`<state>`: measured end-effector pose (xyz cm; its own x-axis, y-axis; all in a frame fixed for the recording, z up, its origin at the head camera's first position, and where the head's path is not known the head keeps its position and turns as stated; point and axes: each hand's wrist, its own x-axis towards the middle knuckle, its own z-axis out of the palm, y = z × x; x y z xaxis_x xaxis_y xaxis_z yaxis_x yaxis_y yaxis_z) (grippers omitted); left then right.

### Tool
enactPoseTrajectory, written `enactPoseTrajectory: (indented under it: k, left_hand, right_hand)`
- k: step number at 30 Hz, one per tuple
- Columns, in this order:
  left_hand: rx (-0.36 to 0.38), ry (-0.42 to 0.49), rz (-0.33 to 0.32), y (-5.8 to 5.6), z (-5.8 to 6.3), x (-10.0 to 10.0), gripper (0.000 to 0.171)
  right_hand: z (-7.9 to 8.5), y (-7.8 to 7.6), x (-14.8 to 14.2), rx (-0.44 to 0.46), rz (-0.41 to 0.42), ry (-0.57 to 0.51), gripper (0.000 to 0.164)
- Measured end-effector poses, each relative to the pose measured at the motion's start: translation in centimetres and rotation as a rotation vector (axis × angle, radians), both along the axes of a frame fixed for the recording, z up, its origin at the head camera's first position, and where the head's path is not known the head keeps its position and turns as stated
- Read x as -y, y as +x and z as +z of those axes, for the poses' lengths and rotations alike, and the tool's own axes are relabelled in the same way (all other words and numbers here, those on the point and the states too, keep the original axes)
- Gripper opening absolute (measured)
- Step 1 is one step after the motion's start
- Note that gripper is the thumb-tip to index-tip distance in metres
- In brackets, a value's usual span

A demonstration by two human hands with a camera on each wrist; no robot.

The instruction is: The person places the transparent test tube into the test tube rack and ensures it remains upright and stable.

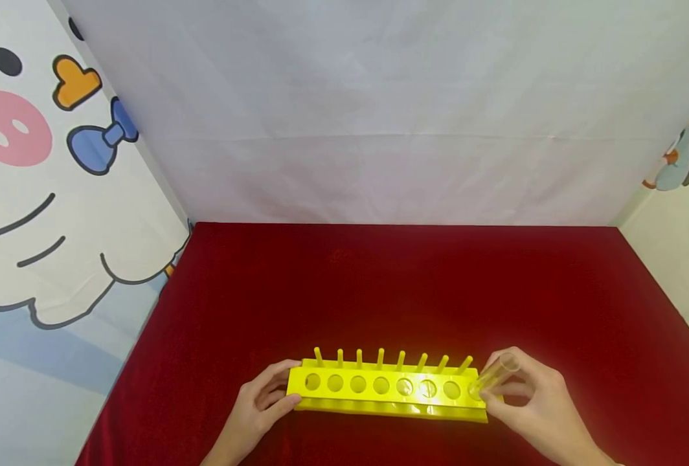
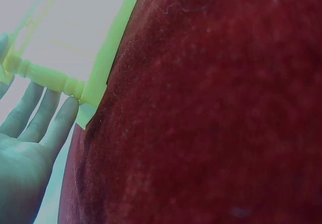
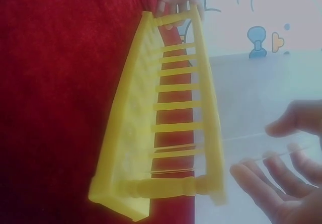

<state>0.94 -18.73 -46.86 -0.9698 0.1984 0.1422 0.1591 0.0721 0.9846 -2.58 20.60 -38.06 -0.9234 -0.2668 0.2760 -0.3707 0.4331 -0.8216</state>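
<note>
A yellow test tube rack [image 1: 370,386] stands near the front of the red cloth, with a row of round holes along its top and upright pegs behind them. At its left end, my left hand [image 1: 257,408] grips the frame, thumb in front and fingers behind. The left wrist view shows those fingers [image 2: 63,118] by the rack's turned end post [image 2: 48,78]. Over at the rightmost hole, my right hand [image 1: 533,404] holds a clear test tube [image 1: 504,367] between thumb and fingers. The tube leans to the right, and its lower part passes through the hole into the rack.
Red cloth [image 1: 344,285] covers the tabletop. Behind it hangs a pale curtain [image 1: 344,116], and a cartoon-printed panel [image 1: 105,220] closes off the left side. Another printed panel [image 1: 671,252] stands on the right.
</note>
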Motion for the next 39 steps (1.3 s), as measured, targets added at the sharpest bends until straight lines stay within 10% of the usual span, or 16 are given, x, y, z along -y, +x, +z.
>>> enactPoseTrajectory:
  k: [39]
  left_hand:
    - [0.032, 0.013, -0.041, -0.10, 0.14, 0.30, 0.043]
  right_hand:
    - [-0.08, -0.25, -0.09, 0.093, 0.015, 0.053, 0.035]
